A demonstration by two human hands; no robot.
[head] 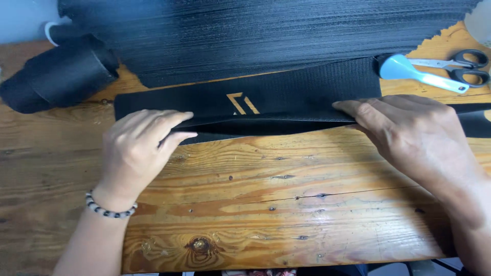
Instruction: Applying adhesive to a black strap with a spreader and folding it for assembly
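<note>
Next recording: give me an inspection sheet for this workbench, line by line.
Surface: knotty wooden table, varnished, with a crack.
Job's things: long black fabric strip with a gold mark, lower edge folded.
Clutter: black fabric roll; stack of black sheets; scissors; light blue tool; white mug, partly hidden.
Hands: left hand pinches the strip's edge; right hand presses flat on it.
Cables: nothing seen.
Surroundings: pale wall at top left.

A knotty wooden table (286, 204) carries a black fabric strip (286, 97), fabric roll (56, 76), stacked sheets (266, 36) and scissors (455, 66).
</note>
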